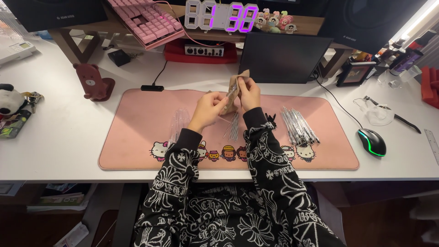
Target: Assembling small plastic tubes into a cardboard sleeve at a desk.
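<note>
1. You hold a small brown paper packet (236,86) up over the far middle of the pink desk mat (137,123); your right hand (249,93) pinches its upper edge and your left hand (209,110) closes on its lower left side.
2. Thin silvery sticks (233,126) lie in a loose bundle on the mat just near of the packet, between your forearms; I judge this the lot in hand.
3. A larger heap of the same sticks (299,126) lies to the right on the mat, which suggests much is left.
4. Clear sleeves (178,123) lie to the left on the mat; whether they are filled, I cannot tell.
5. Further out on the table (59,132): a computer mouse (372,142) right, a dark tablet (283,57) far.
</note>
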